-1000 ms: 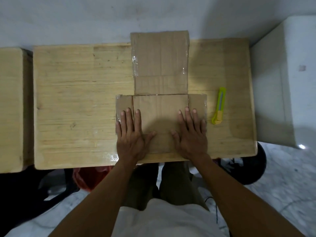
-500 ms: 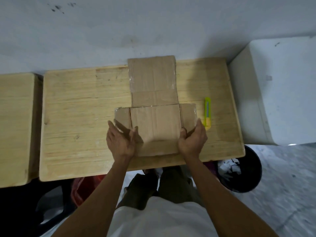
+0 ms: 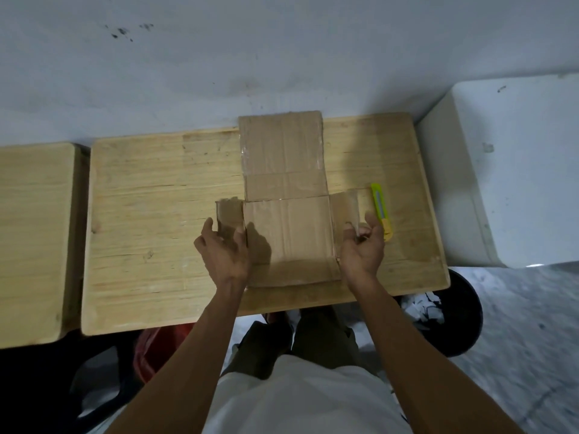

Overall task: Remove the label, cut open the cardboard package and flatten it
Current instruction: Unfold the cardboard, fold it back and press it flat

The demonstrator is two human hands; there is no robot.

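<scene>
Both hands — cardboard package side flaps half-hidden

Both hands have lifted off the cardboard: a second ago flat on it, the left hand and right hand now curl loosely round its raised side flaps.

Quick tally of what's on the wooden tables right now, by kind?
Flattened cardboard box: 1
Yellow-green utility knife: 1
Hands on the cardboard: 2, left hand and right hand
Wooden tables: 2, main table and side table
Total: 6
</scene>
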